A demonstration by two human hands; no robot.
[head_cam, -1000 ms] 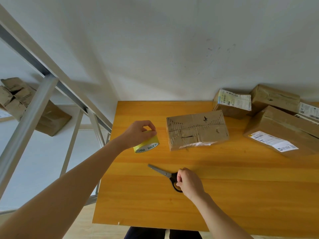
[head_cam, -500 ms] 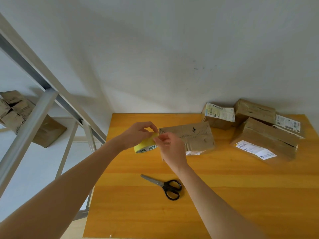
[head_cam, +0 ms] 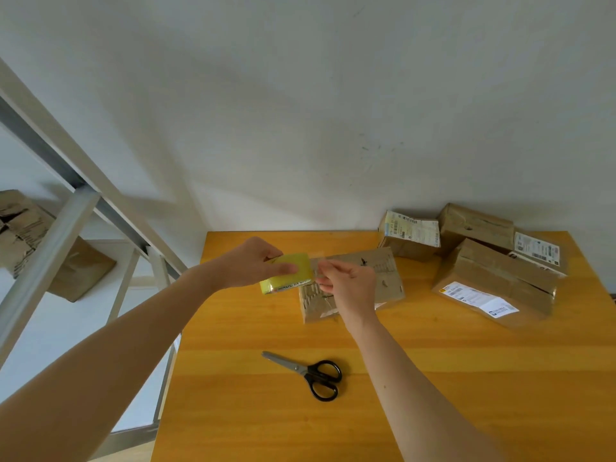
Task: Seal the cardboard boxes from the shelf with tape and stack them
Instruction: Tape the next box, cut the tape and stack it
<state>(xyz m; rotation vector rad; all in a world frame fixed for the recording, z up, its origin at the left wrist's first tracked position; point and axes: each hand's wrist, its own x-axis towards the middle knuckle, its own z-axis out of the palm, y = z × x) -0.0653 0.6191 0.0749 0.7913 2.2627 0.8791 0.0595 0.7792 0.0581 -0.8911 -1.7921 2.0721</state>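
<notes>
1. Grips one roll of yellow tape (head_cam: 300,260) in the left hand (head_cam: 251,265), thumb laid across the yellow band and fingers curled over the top, clear of the wooden table (head_cam: 233,411).
2. Holds that roll tilted, with the broad yellow band turned up toward the camera and the printed core rim turned down and back toward the person. Long side roughly left to right, its right edge aimed at the right hand (head_cam: 348,286).
3. Pinches the loose tape end (head_cam: 318,263) between thumb and forefinger of the right hand, just right of the roll, remaining fingers curled. Only a short, faint strip of clear tape drawn out.
4. Beneath and just beyond the right hand: one flat cardboard box (head_cam: 383,278) lying on the table, long axis left to right with the right end angled slightly away.
5. Well to the right of the right hand, by the wall: a huddle of at least four more cardboard boxes (head_cam: 493,273), touching one another, three showing white shipping labels.
6. Nearer the person than both hands: one pair of black-handled scissors (head_cam: 308,373), blades closed, tips pointing left and away, handles to the right, touched by neither hand.
7. Far left of the left hand: one metal shelf frame (head_cam: 66,208) bearing crumpled boxes (head_cam: 26,228), number unclear.
</notes>
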